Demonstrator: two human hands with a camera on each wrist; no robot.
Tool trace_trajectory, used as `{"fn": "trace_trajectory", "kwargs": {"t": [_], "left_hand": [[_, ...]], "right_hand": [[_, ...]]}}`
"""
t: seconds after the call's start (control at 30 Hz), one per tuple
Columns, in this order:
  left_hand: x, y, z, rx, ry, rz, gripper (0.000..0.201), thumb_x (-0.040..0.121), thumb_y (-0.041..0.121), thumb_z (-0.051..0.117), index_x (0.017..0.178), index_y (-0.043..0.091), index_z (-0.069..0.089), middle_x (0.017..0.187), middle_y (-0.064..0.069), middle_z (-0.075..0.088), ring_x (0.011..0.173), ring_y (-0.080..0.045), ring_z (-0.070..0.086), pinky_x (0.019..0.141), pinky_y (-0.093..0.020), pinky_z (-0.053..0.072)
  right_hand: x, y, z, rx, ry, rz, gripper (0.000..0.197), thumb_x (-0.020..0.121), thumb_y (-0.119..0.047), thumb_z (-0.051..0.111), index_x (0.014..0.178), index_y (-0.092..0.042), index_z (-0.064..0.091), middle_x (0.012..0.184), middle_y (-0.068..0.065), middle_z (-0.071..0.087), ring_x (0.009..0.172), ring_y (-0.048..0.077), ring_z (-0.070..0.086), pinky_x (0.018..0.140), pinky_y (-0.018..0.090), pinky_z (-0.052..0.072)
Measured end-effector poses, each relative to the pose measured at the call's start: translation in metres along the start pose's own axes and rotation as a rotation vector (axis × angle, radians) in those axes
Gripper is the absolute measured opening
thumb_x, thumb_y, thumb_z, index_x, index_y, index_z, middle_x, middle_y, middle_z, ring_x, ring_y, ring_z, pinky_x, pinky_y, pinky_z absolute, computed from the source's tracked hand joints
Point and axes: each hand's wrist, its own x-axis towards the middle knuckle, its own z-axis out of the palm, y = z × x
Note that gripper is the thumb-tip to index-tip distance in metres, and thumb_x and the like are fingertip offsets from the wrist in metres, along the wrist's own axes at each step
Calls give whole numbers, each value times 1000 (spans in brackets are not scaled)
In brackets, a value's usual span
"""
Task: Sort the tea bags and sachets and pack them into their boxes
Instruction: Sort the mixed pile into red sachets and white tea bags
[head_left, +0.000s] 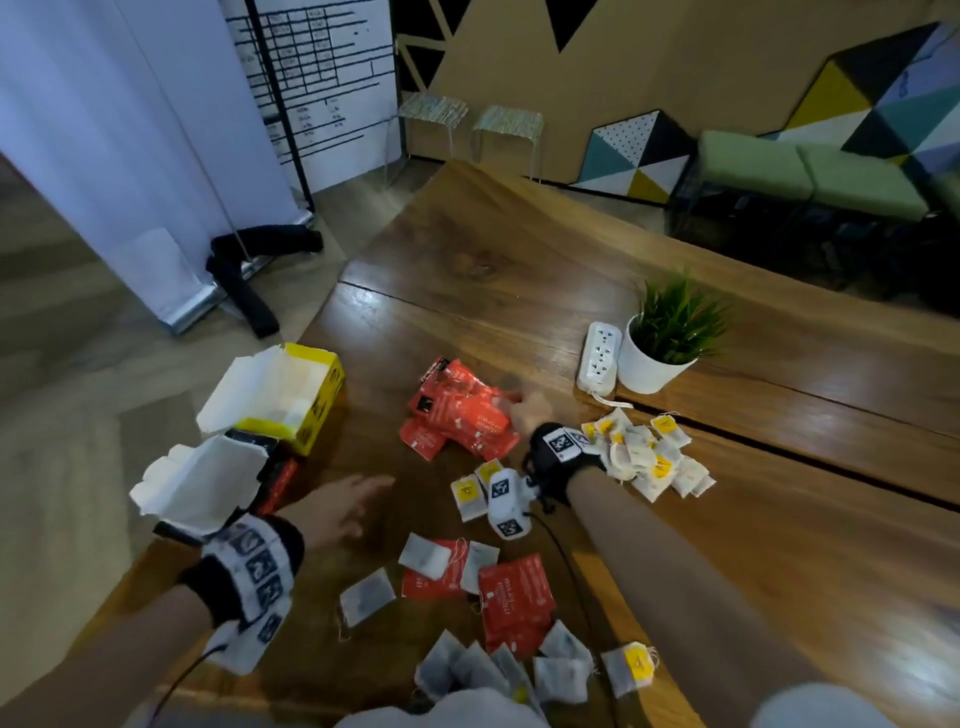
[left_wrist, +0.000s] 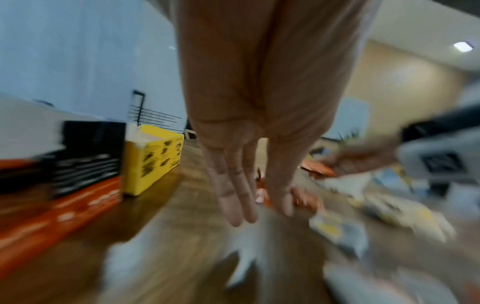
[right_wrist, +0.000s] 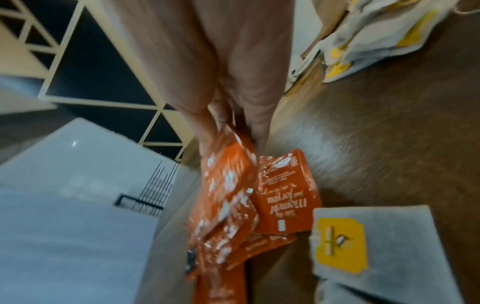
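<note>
My right hand reaches into the far pile of red sachets. In the right wrist view its thumb and fingers pinch the top edge of one red sachet. My left hand hovers over the table, fingers straight and empty. At the left stand an open yellow box and an open orange-and-black box, its white lid raised. Yellow-tagged tea bags lie heaped right of my right wrist. More tea bags and red sachets lie mixed near me.
A white pot with a green plant and a white power strip stand behind the tea bag heap. The wooden table ends just left of the boxes. A cable runs from my right wrist camera across the near sachets.
</note>
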Motion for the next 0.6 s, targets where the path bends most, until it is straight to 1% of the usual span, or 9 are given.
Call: {"fn": "trace_trajectory", "kwargs": {"t": [0.07,0.13,0.2,0.23,0.3,0.33,0.4,0.5,0.6], "left_hand": [[-18,-7,21,222,-123,86,88,86,2,54,146,39,1,156,0,4,136,-19,30,94,-24,47],[-26,-8,33,450,-155,191,97,86,4,57,144,40,-12,155,2,-20,143,-23,13,96,-29,46],[-24,-2,39,574,-166,277,99,87,4,56,143,40,-17,150,1,-32,145,-21,1,100,-30,40],[-19,-1,42,612,-189,318,100,86,5,57,142,40,-19,147,1,-36,144,-19,-7,106,-33,35],[-5,2,46,681,-249,392,108,83,10,63,137,40,-25,142,3,-39,141,-17,-17,116,-39,22],[1,2,47,730,-273,424,112,80,13,67,136,39,-26,142,3,-38,141,-18,-18,118,-41,17],[10,1,46,793,-323,447,113,77,18,71,142,35,-19,146,4,-34,143,-20,-16,119,-43,14],[13,-2,41,796,-337,452,102,80,25,68,147,33,-8,154,4,-23,144,-19,-13,117,-42,17],[4,-11,45,742,-292,415,89,86,25,62,148,33,-2,157,4,-14,145,-20,-5,114,-39,23]], "right_hand": [[-2,5,9,-204,-8,-61,42,91,-25,57,129,-8,47,128,15,55,115,29,55,97,37,46],[-15,16,11,-315,48,-189,45,93,-18,52,135,-10,40,135,16,46,121,29,49,101,37,42],[-33,30,10,-394,66,-365,43,93,-11,48,135,-11,41,139,13,40,125,27,44,103,35,38],[-43,35,9,-487,30,-463,44,92,-8,47,135,-12,42,141,11,39,127,26,43,104,33,37],[-61,44,11,-755,-153,-607,48,90,-10,53,136,-17,40,144,8,34,132,25,36,105,34,35],[-68,47,15,-875,-256,-631,55,87,-16,59,138,-19,37,146,8,30,135,26,30,106,39,34],[-75,55,26,-1031,-390,-572,76,81,-29,67,144,-23,24,153,11,16,140,33,15,109,51,27],[-85,70,38,-1091,-397,-469,83,84,-37,62,147,-23,10,156,13,0,143,38,1,111,56,20],[-96,79,45,-1086,-323,-486,72,88,-29,57,146,-20,14,155,14,5,142,38,5,111,55,23]]}}
